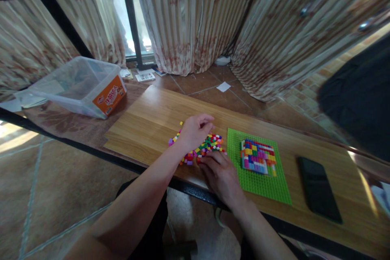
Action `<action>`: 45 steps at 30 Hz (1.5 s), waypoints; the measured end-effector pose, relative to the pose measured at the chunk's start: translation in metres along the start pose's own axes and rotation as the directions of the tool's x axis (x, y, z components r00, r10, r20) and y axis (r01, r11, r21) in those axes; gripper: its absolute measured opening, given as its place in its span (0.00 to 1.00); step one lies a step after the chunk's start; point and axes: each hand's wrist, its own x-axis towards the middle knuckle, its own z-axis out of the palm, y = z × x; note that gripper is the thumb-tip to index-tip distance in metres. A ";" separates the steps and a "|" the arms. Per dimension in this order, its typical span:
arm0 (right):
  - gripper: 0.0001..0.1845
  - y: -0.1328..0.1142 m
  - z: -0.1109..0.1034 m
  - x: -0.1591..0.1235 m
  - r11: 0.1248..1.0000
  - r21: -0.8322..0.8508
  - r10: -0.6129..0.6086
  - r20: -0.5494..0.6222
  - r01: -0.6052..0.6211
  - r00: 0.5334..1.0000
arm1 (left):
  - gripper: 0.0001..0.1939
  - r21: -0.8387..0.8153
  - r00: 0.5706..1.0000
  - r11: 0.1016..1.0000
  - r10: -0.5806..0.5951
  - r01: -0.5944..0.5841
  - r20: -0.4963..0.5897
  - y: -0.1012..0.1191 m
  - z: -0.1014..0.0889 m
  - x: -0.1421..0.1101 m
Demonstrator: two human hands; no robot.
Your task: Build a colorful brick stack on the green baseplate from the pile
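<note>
A pile of small coloured toy bricks [210, 143] lies loose on the wooden board. Above its left part hovers my left hand [195, 131], fingers loosely bent with a gap between thumb and fingers; nothing shows in it. My right hand [222, 175] rests low at the near edge of the pile, its fingertips drawn together among the bricks. Whatever those fingertips hold is too small to make out. Just right of it is a green baseplate [258, 193], bearing a multicoloured block of joined bricks [258, 156] with an uneven top.
A black phone [319, 189] lies on the wooden board [164, 107], right of the baseplate. At the left stands a clear plastic bin [76, 85] with an orange label. Striped curtains [195, 28] hang behind, and a dark shape fills the right edge.
</note>
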 end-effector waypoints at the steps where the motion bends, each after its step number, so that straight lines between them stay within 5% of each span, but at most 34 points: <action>1: 0.08 0.001 -0.002 -0.001 1.000 0.009 0.010 0.004 -0.010 1.000 | 0.09 0.001 1.000 1.000 0.003 -0.003 -0.006 0.000 0.000 0.000; 14: 0.09 0.001 -0.006 -0.002 0.997 -0.046 0.068 0.068 -0.065 0.995 | 0.10 0.057 1.000 0.998 0.010 -0.010 -0.001 0.001 0.000 0.000; 21: 0.11 0.001 -0.015 0.002 0.985 0.050 0.170 -0.048 -0.168 0.984 | 0.10 0.052 1.000 0.999 -0.002 0.001 0.011 0.005 -0.002 0.000; 31: 0.14 0.041 -0.067 -0.011 0.840 0.380 0.489 -0.217 -0.388 0.845 | 0.11 0.131 0.999 0.990 0.036 -0.040 0.035 0.001 -0.003 0.001; 36: 0.15 0.065 -0.098 -0.030 0.793 0.306 0.607 -0.320 -0.527 0.728 | 0.11 0.182 0.997 0.981 0.059 -0.065 0.040 0.002 -0.003 0.001; 42: 0.11 0.084 -0.108 -0.051 0.864 0.158 0.503 -0.307 -0.478 0.808 | 0.11 0.213 0.996 0.974 0.065 -0.075 0.053 -0.001 -0.002 0.002; 45: 0.10 0.091 -0.101 -0.055 0.854 0.154 0.520 -0.289 -0.497 0.804 | 0.12 0.215 0.996 0.973 0.072 -0.083 0.060 -0.004 -0.001 0.002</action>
